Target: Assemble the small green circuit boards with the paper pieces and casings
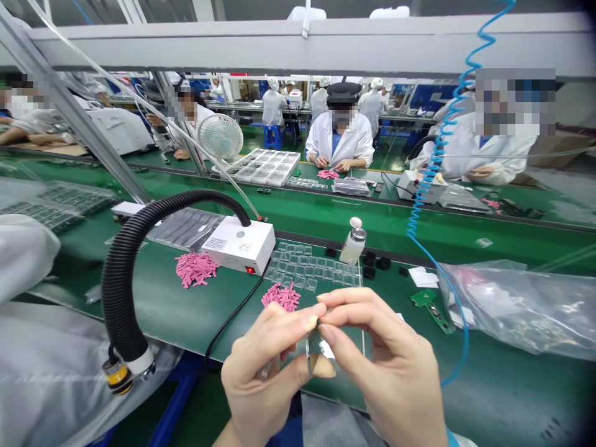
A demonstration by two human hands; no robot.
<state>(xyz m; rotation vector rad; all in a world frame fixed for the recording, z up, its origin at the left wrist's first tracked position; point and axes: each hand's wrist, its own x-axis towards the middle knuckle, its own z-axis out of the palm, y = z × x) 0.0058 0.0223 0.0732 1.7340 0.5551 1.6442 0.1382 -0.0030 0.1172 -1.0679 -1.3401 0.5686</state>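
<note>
My left hand (265, 366) grips a thin clear plate (308, 357), seen almost edge-on, between its fingers and thumb. Another glassy piece (266, 371) shows partly inside the left palm. Fingertips of my right hand (386, 354) are pinched together at the plate's top edge, touching the left fingertips; what lies between them is too small to make out. Just beyond the hands is a pile of small pink strips (282, 297). Rows of small clear square pieces (298, 264) lie behind that pile.
A white box (242, 245) with a black corrugated hose (116, 273) stands left, by a second pink pile (196, 269). A dispenser bottle (352, 245) stands behind the clear pieces. Right are green circuit boards (431, 307), a plastic bag (521, 304) and a blue coiled hose (426, 186). Co-workers sit opposite.
</note>
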